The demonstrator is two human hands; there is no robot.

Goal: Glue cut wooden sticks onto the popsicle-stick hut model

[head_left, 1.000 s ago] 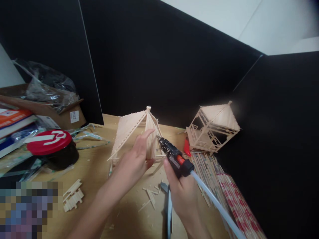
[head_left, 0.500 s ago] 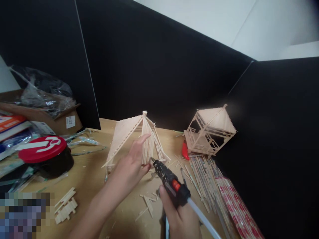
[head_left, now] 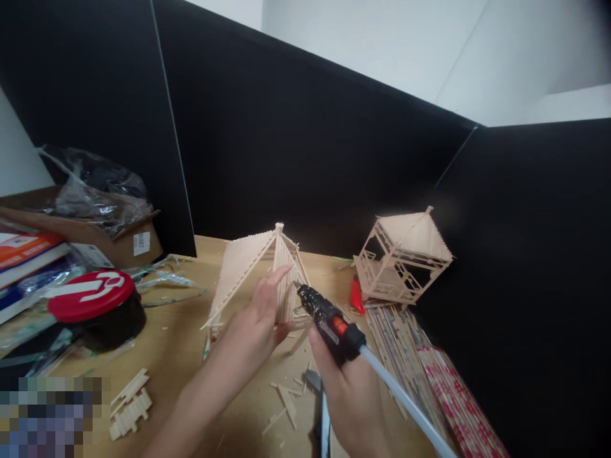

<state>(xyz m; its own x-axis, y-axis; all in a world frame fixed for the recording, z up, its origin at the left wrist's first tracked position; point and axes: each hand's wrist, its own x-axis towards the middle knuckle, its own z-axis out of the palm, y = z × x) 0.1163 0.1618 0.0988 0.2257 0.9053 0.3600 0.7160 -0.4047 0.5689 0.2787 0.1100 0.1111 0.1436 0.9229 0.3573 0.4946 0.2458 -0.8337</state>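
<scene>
A pitched-roof house of thin wooden sticks (head_left: 248, 264) stands in the middle of the wooden table (head_left: 181, 331). My left hand (head_left: 255, 324) grips its gable end panel, thumb and fingers pressed on the upright sticks. My right hand (head_left: 351, 397) is wrapped round a black glue gun (head_left: 329, 321) with an orange band. Its nozzle touches the gable panel's right edge, just beside my left fingertips. A clear glue stick (head_left: 405, 404) trails from the gun's back toward the lower right.
A second stick house (head_left: 405, 257) stands at the back right, a red object (head_left: 356, 296) beside it. Loose sticks (head_left: 396, 337) and red-printed packets (head_left: 458, 401) lie right. A red-lidded black tub (head_left: 95, 305), cardboard box (head_left: 109, 232) and books sit left. Stick offcuts (head_left: 128, 404) lie near.
The glue gun has risen from below the gable's bottom edge back up to the panel's right side. My left hand keeps its hold on the panel.
</scene>
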